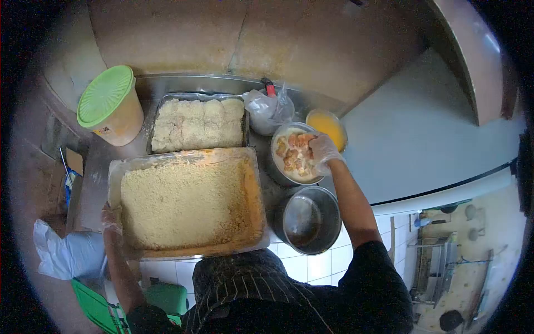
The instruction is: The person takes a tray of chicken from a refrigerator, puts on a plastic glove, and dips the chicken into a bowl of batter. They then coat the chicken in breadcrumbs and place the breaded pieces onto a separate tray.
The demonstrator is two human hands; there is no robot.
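My right hand (pixel 324 152), in a clear plastic glove, reaches into a round metal bowl (pixel 276 167) on the right. Its fingers close on a piece of raw meat, probably chicken (pixel 301 140), among several pieces in a creamy white liquid. My left hand (pixel 112 218), also gloved, grips the left rim of a large rectangular plastic tub (pixel 255 195). Pale, crumbly breading flour (pixel 178 200) fills much of that tub, heaped more to its left. Behind it, a dark metal tray (pixel 245 131) holds rows of flour-coated pieces (pixel 197 125).
An empty metal pot (pixel 311 220) stands in front of the bowl. Behind the bowl are a container of yellow liquid (pixel 327 129) and a plastic bag (pixel 269 111). A tall bucket with a green lid (pixel 107 96) is back left; a white sack (pixel 72 250) sits lower left.
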